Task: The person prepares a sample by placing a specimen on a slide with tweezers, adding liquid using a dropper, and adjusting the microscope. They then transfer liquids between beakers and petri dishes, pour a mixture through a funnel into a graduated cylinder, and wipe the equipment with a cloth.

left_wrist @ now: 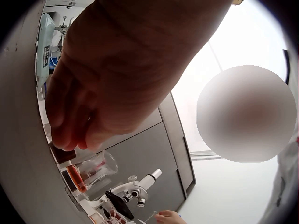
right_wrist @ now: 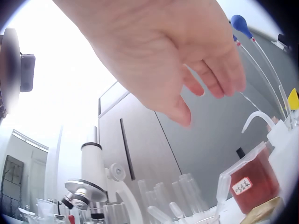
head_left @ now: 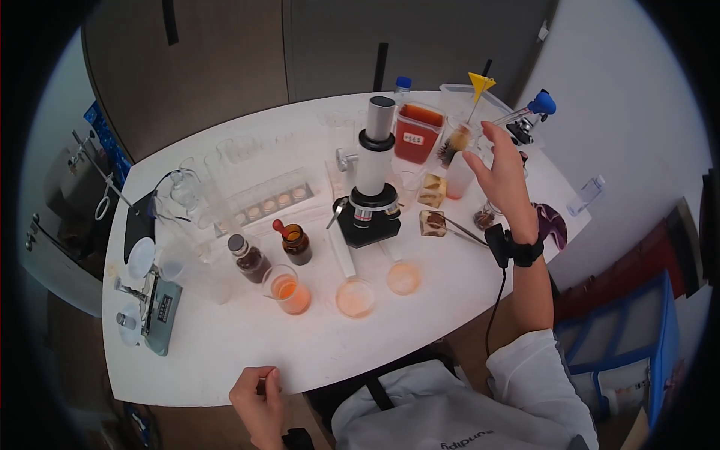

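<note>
My right hand (head_left: 502,172) is raised over the back right of the table, thumb and fingers apart, with nothing between them. Below and left of it stands a translucent bottle (head_left: 459,178) with reddish liquid low inside. In the right wrist view, a white wash bottle (right_wrist: 285,142) with a bent spout sits right of the fingertips. Close by are a bristle brush (head_left: 452,144) and blue-bulbed droppers (head_left: 541,103). At the table's front edge, my left hand (head_left: 257,401) hangs loosely curled, holding nothing visible. A beaker of orange liquid (head_left: 289,292) is the nearest vessel to it.
A microscope (head_left: 371,172) stands mid-table, with two round dishes (head_left: 355,298) before it. Brown bottles (head_left: 249,259) are left of it, a balance (head_left: 163,315) farther left. A red labelled tub (head_left: 418,135), wooden-looking blocks (head_left: 432,223) and clear glassware (head_left: 202,191) stand around.
</note>
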`<move>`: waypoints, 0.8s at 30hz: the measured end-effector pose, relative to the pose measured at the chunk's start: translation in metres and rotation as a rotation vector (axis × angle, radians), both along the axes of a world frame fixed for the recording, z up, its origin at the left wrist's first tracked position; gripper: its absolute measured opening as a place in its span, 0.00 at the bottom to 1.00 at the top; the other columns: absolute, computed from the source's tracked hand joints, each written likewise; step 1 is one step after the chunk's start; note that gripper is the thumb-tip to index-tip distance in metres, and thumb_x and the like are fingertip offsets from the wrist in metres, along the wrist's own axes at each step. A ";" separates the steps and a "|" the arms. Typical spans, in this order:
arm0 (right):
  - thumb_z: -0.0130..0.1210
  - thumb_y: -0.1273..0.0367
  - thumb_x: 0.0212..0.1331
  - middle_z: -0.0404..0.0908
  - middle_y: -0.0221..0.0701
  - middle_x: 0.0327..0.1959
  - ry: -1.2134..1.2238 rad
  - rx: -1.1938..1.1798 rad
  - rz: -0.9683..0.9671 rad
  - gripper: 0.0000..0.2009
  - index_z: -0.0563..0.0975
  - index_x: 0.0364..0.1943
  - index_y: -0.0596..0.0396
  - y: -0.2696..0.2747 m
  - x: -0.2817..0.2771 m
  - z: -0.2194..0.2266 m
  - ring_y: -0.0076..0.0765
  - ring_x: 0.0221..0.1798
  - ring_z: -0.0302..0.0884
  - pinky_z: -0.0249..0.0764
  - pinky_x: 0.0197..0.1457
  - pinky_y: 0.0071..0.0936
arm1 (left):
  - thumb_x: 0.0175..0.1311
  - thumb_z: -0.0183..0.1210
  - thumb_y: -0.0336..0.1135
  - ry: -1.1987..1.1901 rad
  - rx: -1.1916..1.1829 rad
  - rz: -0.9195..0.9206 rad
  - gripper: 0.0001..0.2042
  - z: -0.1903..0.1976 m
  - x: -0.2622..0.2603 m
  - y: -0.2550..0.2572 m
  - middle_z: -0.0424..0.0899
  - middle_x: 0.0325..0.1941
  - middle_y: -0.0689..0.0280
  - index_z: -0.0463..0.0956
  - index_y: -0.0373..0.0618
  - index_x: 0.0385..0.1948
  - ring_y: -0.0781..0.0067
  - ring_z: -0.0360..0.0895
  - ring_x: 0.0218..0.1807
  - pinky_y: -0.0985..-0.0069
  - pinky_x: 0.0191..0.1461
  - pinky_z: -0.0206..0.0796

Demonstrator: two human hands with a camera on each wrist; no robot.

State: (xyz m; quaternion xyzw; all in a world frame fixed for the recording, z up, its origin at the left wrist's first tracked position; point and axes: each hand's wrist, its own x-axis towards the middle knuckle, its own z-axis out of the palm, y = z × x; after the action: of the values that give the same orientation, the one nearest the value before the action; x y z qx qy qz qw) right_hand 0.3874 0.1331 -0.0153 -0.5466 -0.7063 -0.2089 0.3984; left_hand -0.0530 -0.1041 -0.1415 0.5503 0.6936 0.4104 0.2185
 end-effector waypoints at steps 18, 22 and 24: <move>0.70 0.49 0.53 0.75 0.54 0.61 0.065 -0.654 -0.707 0.41 0.70 0.71 0.47 -0.093 0.270 -0.113 0.63 0.64 0.74 0.75 0.64 0.54 | 0.74 0.62 0.34 0.258 0.034 -0.006 0.12 0.051 0.030 0.039 0.89 0.38 0.57 0.83 0.36 0.50 0.74 0.80 0.25 0.75 0.29 0.70; 0.63 0.71 0.55 0.80 0.53 0.49 0.062 -0.569 -0.630 0.28 0.74 0.64 0.49 -0.089 0.292 -0.127 0.64 0.56 0.80 0.77 0.60 0.51 | 0.65 0.61 0.22 0.122 -0.022 0.026 0.11 0.037 0.029 0.043 0.87 0.39 0.58 0.79 0.32 0.48 0.78 0.77 0.24 0.78 0.28 0.74; 0.60 0.73 0.56 0.81 0.52 0.50 0.045 -0.519 -0.637 0.26 0.75 0.63 0.52 -0.092 0.298 -0.128 0.63 0.55 0.80 0.76 0.60 0.50 | 0.64 0.62 0.21 0.118 0.002 0.036 0.10 0.034 0.029 0.042 0.87 0.39 0.58 0.80 0.33 0.46 0.75 0.78 0.23 0.77 0.28 0.72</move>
State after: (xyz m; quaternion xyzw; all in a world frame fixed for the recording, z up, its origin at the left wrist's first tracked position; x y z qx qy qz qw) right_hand 0.6857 0.0409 -0.1432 -0.8248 -0.5220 -0.1249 0.1780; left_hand -0.0245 -0.0622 -0.1077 0.5610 0.7147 0.3818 0.1694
